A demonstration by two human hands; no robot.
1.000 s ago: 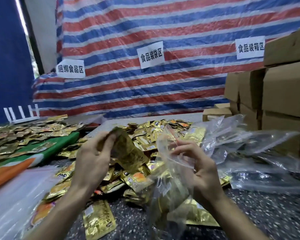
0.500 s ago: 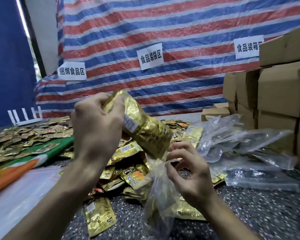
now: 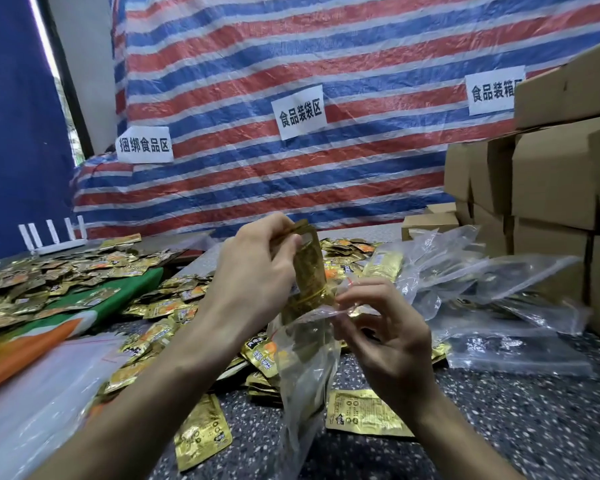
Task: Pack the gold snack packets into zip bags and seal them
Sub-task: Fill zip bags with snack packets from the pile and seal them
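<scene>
Loading step: fingers (image 3: 274, 225) of the left hand (image 3: 253, 271) curl tight round a bundle of gold foil snack packets (image 3: 310, 268), its lower end entering the clear plastic zip bag (image 3: 305, 362) just below them, whose rim the right hand (image 3: 385, 341) pinches open; next, likely, pushing it down.

packet bundle (image 3: 310, 271): gold, upright, lower end in bag mouth | zip bag (image 3: 305, 358): clear, unsealed, mouth open, hanging under bundle | loose packets (image 3: 174, 306): gold heap on table behind | bag pile (image 3: 499, 282): clear, crumpled, right
</scene>
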